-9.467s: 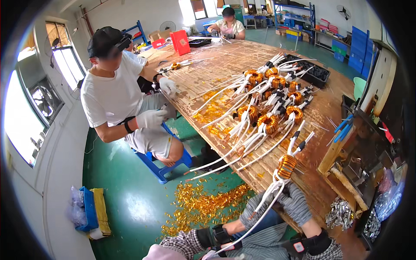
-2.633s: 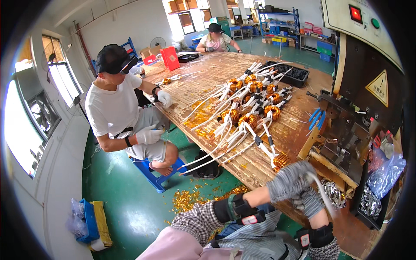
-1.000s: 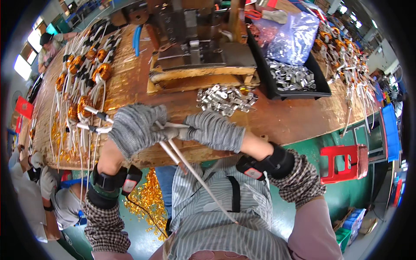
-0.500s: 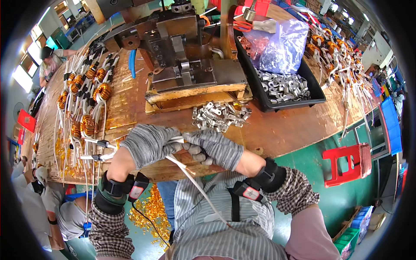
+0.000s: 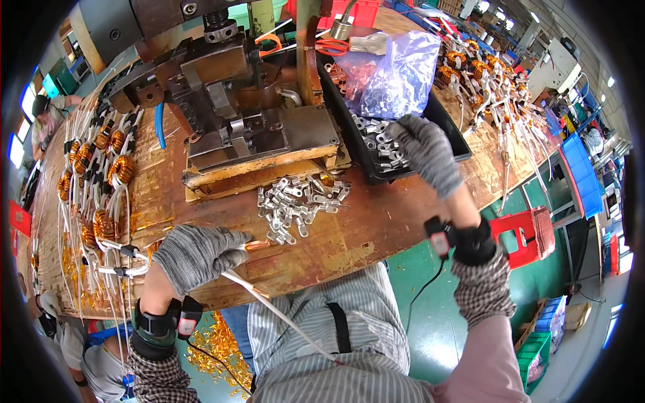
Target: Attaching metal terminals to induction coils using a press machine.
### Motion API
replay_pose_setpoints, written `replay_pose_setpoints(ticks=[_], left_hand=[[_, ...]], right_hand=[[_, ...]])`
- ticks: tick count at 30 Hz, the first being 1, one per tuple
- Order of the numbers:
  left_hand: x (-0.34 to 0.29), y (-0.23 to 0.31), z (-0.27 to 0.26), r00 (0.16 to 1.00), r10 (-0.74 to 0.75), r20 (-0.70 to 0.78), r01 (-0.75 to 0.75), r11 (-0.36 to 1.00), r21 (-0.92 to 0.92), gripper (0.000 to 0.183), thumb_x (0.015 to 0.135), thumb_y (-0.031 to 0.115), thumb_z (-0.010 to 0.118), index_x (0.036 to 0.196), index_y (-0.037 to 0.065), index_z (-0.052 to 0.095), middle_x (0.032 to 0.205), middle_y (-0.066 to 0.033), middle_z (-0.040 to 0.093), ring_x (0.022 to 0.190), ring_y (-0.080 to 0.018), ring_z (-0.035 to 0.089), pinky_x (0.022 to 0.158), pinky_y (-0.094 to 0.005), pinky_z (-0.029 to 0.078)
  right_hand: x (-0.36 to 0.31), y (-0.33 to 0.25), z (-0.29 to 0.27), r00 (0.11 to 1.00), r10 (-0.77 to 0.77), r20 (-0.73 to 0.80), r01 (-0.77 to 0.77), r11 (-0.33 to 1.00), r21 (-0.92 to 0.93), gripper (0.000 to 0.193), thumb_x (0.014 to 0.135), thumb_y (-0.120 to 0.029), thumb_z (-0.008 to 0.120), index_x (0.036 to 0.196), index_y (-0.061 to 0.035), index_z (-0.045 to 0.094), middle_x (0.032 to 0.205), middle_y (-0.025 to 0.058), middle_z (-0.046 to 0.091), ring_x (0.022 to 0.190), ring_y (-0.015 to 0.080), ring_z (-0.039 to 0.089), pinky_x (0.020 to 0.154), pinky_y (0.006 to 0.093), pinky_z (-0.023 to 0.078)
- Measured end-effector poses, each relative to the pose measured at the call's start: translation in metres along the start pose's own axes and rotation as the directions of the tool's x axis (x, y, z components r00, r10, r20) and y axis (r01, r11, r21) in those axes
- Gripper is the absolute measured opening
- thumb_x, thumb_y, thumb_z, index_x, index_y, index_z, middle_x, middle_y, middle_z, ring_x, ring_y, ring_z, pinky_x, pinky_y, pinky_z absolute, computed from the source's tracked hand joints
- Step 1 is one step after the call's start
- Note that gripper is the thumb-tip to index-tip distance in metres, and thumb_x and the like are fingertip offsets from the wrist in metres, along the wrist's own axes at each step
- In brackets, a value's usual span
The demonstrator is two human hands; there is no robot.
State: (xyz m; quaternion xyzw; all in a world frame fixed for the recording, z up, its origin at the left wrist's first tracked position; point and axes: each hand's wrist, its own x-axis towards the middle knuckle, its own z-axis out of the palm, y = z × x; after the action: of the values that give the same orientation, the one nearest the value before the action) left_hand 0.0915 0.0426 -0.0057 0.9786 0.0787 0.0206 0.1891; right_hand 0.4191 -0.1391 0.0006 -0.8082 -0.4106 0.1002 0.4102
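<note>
My left hand [image 5: 200,256], in a grey knitted glove, is closed around a white insulated wire [image 5: 240,279] at the table's front edge. A bare copper end [image 5: 259,245] sticks out past my fingertips toward the right, just below a loose pile of silver cable lugs [image 5: 295,205]. The wire's other stretch slants down across my striped apron. Over a black tray [image 5: 460,149] my right hand [image 5: 430,154], gloved alike, has its fingers bent together among the silver cable lugs [image 5: 386,149], beside a clear plastic bag [image 5: 400,74]. Whatever lies between its fingertips is hidden.
A heavy metal press [image 5: 248,127] stands on a wooden base behind the lug pile. Copper-wound coils [image 5: 121,169] with white leads lie at the left, and more coils [image 5: 480,67] at the back right. A red stool [image 5: 524,238] stands beyond the table's right edge.
My right hand has left the wire beside my left hand and moved right and away to the tray. My left hand keeps hold of the wire. The whole view has shifted.
</note>
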Motion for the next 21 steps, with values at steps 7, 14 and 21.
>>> replay_pose_setpoints(ticks=[7,14,21], left_hand=[[0.000,0.001,-0.010,0.999,0.031,-0.025,-0.032,0.999,-0.025,0.024,0.077,0.024,0.063,0.096,0.009,0.064,0.082,-0.0095,0.063,0.073,-0.0281,0.060,0.063,-0.0337,0.047],[0.001,0.004,-0.011,0.997,0.029,0.070,-0.030,0.999,0.021,0.026,0.078,0.017,0.063,0.101,0.006,0.060,0.084,-0.0119,0.062,0.073,-0.0295,0.061,0.063,-0.0341,0.048],[0.004,0.008,-0.005,0.994,-0.101,0.051,0.107,0.985,-0.136,0.027,0.082,0.026,0.061,0.100,0.006,0.063,0.094,-0.0106,0.065,0.087,-0.0275,0.061,0.075,-0.0330,0.049]], right_hand=[[0.064,0.038,-0.002,0.962,-0.204,0.182,0.270,0.615,-0.741,0.025,0.079,-0.029,0.060,0.096,-0.0099,0.062,0.083,0.0158,0.063,0.082,0.0334,0.060,0.074,0.0407,0.047],[0.070,0.050,0.011,0.906,-0.350,0.237,0.406,0.564,-0.719,0.022,0.068,-0.013,0.062,0.089,-0.0083,0.059,0.086,0.0159,0.058,0.081,0.0347,0.057,0.073,0.0431,0.046],[0.034,0.015,0.022,0.941,-0.287,-0.178,0.336,0.848,0.411,0.009,0.081,-0.008,0.061,0.088,-0.0041,0.056,0.073,0.0025,0.059,0.063,0.0122,0.055,0.057,0.0233,0.045]])
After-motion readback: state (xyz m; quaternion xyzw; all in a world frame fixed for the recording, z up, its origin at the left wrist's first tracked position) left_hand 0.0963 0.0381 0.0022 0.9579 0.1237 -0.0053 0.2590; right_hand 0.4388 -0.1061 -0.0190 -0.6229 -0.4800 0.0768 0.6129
